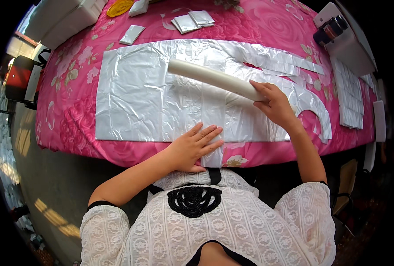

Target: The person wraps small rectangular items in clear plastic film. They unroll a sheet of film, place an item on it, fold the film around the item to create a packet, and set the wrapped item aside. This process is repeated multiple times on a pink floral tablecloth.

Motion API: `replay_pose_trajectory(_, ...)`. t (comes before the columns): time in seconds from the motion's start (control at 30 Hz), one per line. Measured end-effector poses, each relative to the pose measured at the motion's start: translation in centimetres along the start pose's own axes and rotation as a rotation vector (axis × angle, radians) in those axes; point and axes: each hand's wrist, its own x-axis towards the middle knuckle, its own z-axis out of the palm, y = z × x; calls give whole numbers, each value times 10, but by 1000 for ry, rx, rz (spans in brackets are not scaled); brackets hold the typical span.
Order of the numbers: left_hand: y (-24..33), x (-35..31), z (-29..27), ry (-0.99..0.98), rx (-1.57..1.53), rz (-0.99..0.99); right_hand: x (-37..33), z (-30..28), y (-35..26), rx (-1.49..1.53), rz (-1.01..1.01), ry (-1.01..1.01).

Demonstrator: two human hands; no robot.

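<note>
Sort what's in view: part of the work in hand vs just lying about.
In use:
White tube, held by the right hand
Silvery film sheet, under the left hand
Pink floral cloth, beneath the sheet
Folded packets, likely related: similar-looking material

Apparently just lying about:
Yellow dish
Dark bottle

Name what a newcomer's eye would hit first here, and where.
Probably the bright pink floral cloth across the upper half, with a shiny silvery sheet spread over its middle. Next, likely the pale tube slanting over that sheet, its right end in the right hand; the left hand lies at the sheet's near edge.
</note>
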Motion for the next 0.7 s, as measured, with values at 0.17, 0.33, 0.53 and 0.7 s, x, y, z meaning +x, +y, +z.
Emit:
replay_pose_trajectory(0.17,18,6,13,41,14,-71,4,33,-21,-241,-341,-204)
replay_pose_trajectory(0.33,23,7,20,87,52,-91,42,38,-9,-308,-344,-98)
replay_pose_trajectory(0.53,25,6,19,95,49,-76,110,36,9,-351,-291,40)
replay_pose_trajectory(0.7,22,2,24,87,13,12,134,36,12,-341,-248,53)
